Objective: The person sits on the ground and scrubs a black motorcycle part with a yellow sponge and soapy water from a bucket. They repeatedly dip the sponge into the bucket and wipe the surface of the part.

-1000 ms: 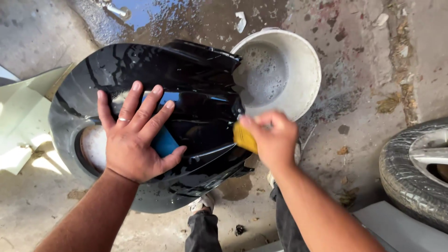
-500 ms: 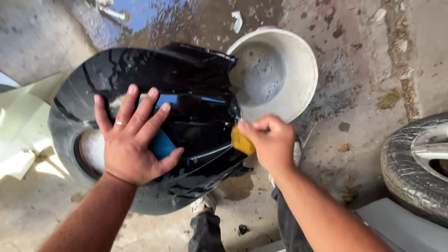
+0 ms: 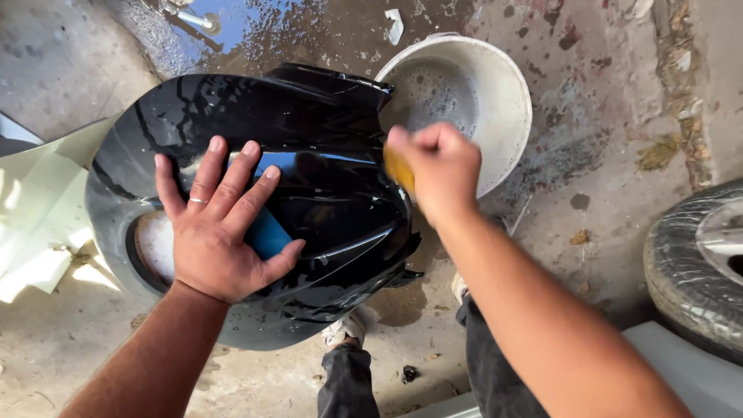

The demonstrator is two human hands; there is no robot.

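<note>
- Wet concrete floor [image 3: 604, 155] runs under everything we see, with a puddle at the top edge and bare room to the right of the bucket.
- Across the middle we see a glossy black panel [image 3: 309, 131], wet and curved; its lower edge hangs over our shoes, and its left rim overlaps a pale sheet [image 3: 39, 209] cut off by the frame.
- At the right edge a tyre [image 3: 689, 271] is only partly in view and bounds the room on that side.
- Just behind the panel's right tip stands a white bucket [image 3: 503, 101] of soapy water.
- Our left hand [image 3: 220, 232] lies flat and spread on the panel, gripping nothing.
- Our right hand [image 3: 437, 166] is clenched around a yellow sponge [image 3: 398, 169], mostly hidden, at the panel's right edge.
</note>
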